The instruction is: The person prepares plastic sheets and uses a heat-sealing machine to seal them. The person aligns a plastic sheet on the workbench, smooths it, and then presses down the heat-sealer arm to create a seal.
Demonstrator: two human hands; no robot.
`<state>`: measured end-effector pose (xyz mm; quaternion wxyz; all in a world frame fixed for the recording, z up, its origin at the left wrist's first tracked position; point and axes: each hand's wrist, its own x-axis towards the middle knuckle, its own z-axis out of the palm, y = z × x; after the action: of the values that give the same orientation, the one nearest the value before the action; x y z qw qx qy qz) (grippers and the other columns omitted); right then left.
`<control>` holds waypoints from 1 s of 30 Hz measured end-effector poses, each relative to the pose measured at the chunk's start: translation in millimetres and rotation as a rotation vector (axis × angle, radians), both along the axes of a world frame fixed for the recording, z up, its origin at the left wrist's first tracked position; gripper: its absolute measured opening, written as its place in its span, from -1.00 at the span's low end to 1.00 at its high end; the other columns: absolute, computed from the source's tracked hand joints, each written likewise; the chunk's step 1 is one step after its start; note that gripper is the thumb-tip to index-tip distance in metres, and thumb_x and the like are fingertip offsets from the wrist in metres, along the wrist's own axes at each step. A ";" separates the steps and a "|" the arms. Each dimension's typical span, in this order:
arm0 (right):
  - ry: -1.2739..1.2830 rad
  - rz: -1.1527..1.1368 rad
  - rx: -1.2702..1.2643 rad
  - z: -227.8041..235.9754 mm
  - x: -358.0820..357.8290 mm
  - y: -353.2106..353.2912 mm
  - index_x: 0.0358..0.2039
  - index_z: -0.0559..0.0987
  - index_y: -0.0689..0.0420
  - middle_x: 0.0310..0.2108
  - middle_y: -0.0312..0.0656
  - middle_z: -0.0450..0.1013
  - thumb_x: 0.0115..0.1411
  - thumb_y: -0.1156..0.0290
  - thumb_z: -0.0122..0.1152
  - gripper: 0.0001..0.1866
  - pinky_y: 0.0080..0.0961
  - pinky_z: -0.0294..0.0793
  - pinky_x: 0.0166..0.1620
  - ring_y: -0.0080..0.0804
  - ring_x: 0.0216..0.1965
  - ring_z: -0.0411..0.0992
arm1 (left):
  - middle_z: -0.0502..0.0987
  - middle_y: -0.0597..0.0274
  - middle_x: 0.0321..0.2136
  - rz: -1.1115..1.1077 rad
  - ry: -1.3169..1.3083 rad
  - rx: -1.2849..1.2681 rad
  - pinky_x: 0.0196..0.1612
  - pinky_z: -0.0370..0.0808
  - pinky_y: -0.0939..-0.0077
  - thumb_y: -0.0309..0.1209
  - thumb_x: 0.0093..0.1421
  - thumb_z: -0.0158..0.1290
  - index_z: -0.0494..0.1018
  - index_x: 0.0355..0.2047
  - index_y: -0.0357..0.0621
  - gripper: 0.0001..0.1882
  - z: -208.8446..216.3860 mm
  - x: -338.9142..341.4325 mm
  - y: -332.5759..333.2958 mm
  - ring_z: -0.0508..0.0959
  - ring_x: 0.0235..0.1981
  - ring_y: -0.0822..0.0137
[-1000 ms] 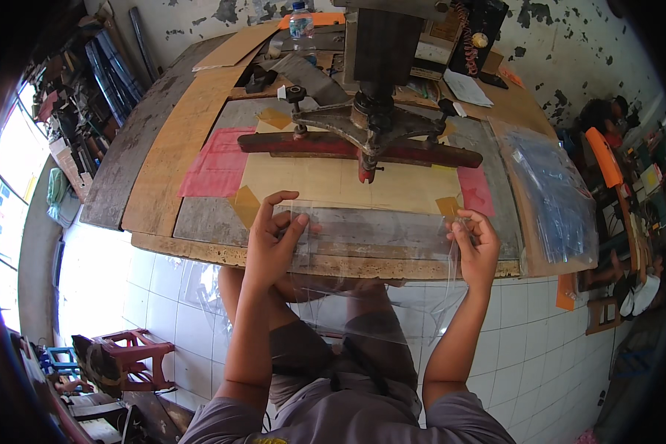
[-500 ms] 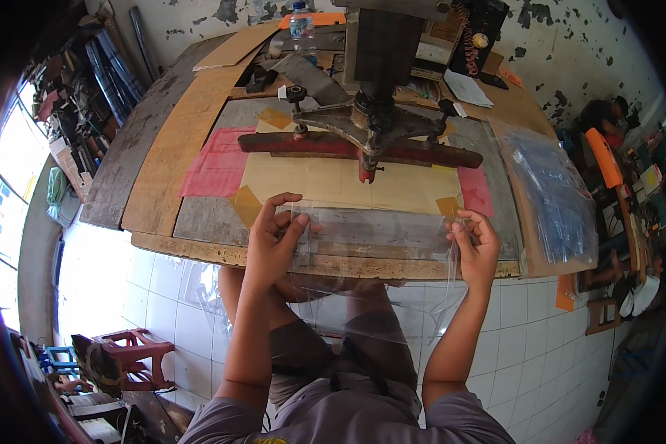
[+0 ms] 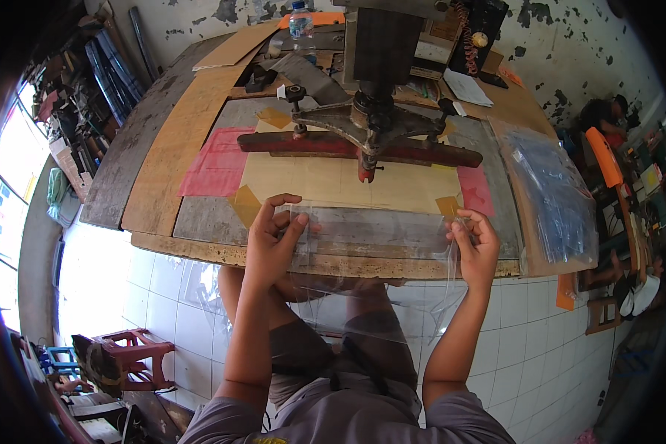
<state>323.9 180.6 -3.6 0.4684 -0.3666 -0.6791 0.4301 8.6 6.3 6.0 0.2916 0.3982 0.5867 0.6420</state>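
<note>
A clear plastic sheet (image 3: 377,240) is stretched between my two hands over the near edge of the work table, its lower part hanging down above my lap. My left hand (image 3: 275,235) pinches its left side between thumb and fingers. On the right side, my right hand (image 3: 475,243) grips it the same way. Beyond the sheet lies a cream board (image 3: 322,181) held by brown tape, with pink pieces (image 3: 214,161) at its ends. Above that board hangs a press head with a long red-brown bar (image 3: 414,153), apart from my hands.
A stack of clear plastic sheets (image 3: 555,200) rests on a board at the table's right. A water bottle (image 3: 301,24) stands at the back. Red stool (image 3: 144,359) at lower left. Another person (image 3: 607,118) sits at far right.
Hardly anything differs. Both hands keep their hold in the same place, and the plastic sheet has shifted only very slightly.
</note>
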 end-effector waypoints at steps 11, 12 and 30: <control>0.012 -0.008 0.000 -0.4 -0.6 -0.3 0.05 0.58 0.23 -0.33 -0.20 0.63 0.38 0.45 0.31 -0.73 -0.60 0.51 -0.19 -0.57 -0.33 0.58 | 0.74 0.16 -0.32 0.018 0.073 -0.044 -0.09 0.49 0.66 -0.50 0.44 0.11 0.38 0.22 -0.22 -0.63 9.3 3.3 -1.2 0.65 -0.21 0.54; 0.016 -0.009 -0.001 -0.2 -1.0 -0.7 0.05 0.58 0.23 -0.33 -0.20 0.63 0.38 0.45 0.31 -0.73 -0.60 0.51 -0.19 -0.57 -0.33 0.58 | 0.74 0.17 -0.32 0.020 0.079 -0.037 -0.11 0.48 0.67 -0.49 0.44 0.11 0.38 0.22 -0.21 -0.63 8.6 3.1 -1.3 0.64 -0.23 0.55; 0.013 0.002 0.001 1.2 -1.4 -1.0 0.06 0.57 0.21 -0.36 -0.21 0.62 0.38 0.45 0.32 -0.71 -0.56 0.53 -0.17 -0.56 -0.32 0.57 | 0.68 0.26 -0.37 0.042 0.048 -0.018 -0.22 0.39 0.73 -0.53 0.42 0.11 0.37 0.23 -0.22 -0.61 -3.2 0.0 0.7 0.57 -0.31 0.62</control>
<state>322.6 179.6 -2.4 0.4727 -0.3627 -0.6767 0.4326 8.6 7.1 2.8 0.2673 0.3983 0.6074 0.6332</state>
